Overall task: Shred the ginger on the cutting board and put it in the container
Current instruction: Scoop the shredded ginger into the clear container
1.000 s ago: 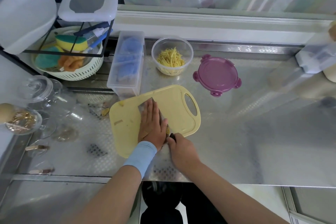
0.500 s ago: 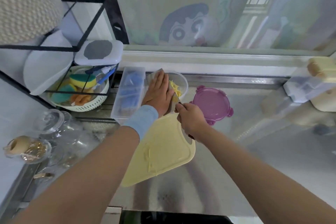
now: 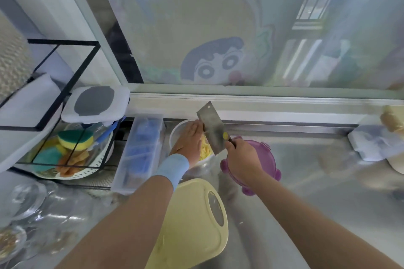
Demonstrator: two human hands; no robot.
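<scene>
The steel counter (image 3: 306, 181) spreads under both my arms. The yellow cutting board (image 3: 192, 225) lies on it nearer my body than either hand, below my wrists, with its handle hole toward my right arm. A long clear box (image 3: 140, 153) with blue things inside stands just outside my left hand. The purple lid (image 3: 265, 155) lies flat on the counter directly under and beyond my right hand (image 3: 242, 159). The clear round container (image 3: 175, 135) sits beneath my left hand (image 3: 189, 141), between the box and the lid. My right hand is wrapped tight round the handle of the cleaver (image 3: 212, 126), whose broad blade rises from my fist, tilted up and away from me, its lower edge over the container's mouth. My left hand is flat with straight fingers, held over the container, its fingertips at the side of the blade; a blue wristband (image 3: 172, 167) circles that wrist. The shredded ginger (image 3: 205, 152), pale yellow strips, lies inside the container, in the gap between my left palm and the blade
</scene>
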